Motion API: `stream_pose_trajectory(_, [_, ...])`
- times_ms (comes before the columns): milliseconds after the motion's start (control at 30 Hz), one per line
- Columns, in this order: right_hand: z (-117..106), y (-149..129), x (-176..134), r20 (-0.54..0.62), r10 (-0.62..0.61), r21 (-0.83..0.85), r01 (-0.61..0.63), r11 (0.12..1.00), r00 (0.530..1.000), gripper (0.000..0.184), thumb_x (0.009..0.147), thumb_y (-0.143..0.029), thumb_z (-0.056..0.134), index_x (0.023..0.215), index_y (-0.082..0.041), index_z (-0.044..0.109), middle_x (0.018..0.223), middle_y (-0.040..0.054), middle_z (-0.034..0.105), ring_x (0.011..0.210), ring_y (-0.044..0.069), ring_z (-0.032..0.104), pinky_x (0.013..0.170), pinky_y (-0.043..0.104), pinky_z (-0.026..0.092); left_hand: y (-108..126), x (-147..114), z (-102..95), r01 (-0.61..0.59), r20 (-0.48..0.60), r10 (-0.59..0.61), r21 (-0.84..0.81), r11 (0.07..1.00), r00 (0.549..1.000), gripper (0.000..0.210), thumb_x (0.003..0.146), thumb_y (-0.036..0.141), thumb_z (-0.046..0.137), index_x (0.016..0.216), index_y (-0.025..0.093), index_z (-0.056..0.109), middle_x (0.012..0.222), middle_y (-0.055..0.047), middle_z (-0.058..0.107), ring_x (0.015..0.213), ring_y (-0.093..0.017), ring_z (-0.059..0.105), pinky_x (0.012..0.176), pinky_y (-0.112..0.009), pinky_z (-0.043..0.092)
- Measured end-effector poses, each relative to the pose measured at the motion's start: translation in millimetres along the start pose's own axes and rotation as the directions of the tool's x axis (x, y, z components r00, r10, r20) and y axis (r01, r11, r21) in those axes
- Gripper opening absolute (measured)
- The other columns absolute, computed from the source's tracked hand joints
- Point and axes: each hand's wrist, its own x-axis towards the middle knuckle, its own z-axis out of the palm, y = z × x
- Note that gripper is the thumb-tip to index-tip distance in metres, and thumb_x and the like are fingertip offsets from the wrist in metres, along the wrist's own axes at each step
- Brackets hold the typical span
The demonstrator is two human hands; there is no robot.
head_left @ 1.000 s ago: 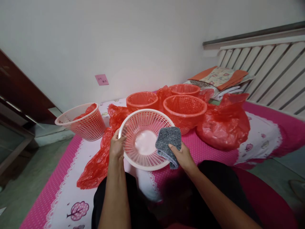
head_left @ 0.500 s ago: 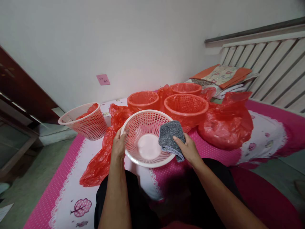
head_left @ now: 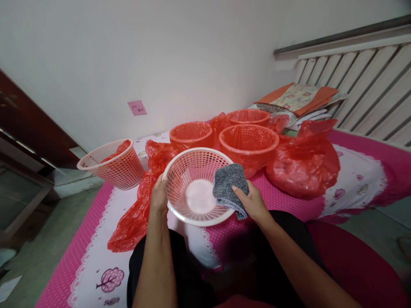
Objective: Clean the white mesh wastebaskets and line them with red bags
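A white plastic basket (head_left: 199,196) with perforated sides is tilted toward me above my lap, its inside showing. My left hand (head_left: 159,194) grips its left rim, fingers partly hidden behind the wall. On the basket's right side, my right hand (head_left: 252,200) is closed on a folded grey cloth (head_left: 229,182), thumb on top. The cloth lies over the right rim and partly covers the inner wall. Beside my left forearm, a crumpled red plastic bag (head_left: 131,229) is spread on the pink and white cover (head_left: 96,246).
Behind stand several red-bagged baskets (head_left: 248,150). To their right sits a bulging red bag (head_left: 303,164). At the left leans a white basket (head_left: 123,173) with red plastic inside. Folded textiles (head_left: 300,100) lie by the radiator (head_left: 362,81); a pink note (head_left: 137,108) is on the wall.
The view has shifted very slightly. Both hands, the basket and the grey cloth keep almost the same positions and holds.
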Motion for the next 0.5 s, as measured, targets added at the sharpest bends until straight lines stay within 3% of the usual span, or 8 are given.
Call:
stream_pose_trajectory(233, [-15.6, -0.9, -2.2, 0.117, -0.039, -0.015, 0.041, 0.999, 0.992, 0.046, 0.086, -0.057, 0.064, 0.112, -0.02, 0.07, 0.102, 0.0095, 0.08, 0.093, 0.029, 0.075, 0.084, 0.041, 0.06, 17.6, -1.7, -16.3, 0.032, 0.014, -0.032, -0.003, 0.999, 0.999, 0.053, 0.072, 0.04, 0.087, 0.119, 0.021, 0.076, 0.12, -0.007, 0.08, 0.114, -0.029, 0.073, 0.105, -0.043, 0.053])
stream_pose_trajectory(500, [-38.2, 6.3, 7.9, 0.208, -0.044, -0.141, 0.075, 0.987, 0.977, 0.048, 0.084, -0.057, 0.071, 0.112, -0.018, 0.075, 0.105, 0.0109, 0.081, 0.097, 0.032, 0.076, 0.088, 0.043, 0.06, 27.9, -10.8, -10.5, -0.029, 0.21, 0.004, 0.114, 0.993, 0.978, 0.052, 0.074, 0.037, 0.084, 0.123, 0.019, 0.077, 0.122, -0.009, 0.079, 0.122, -0.032, 0.068, 0.111, -0.045, 0.048])
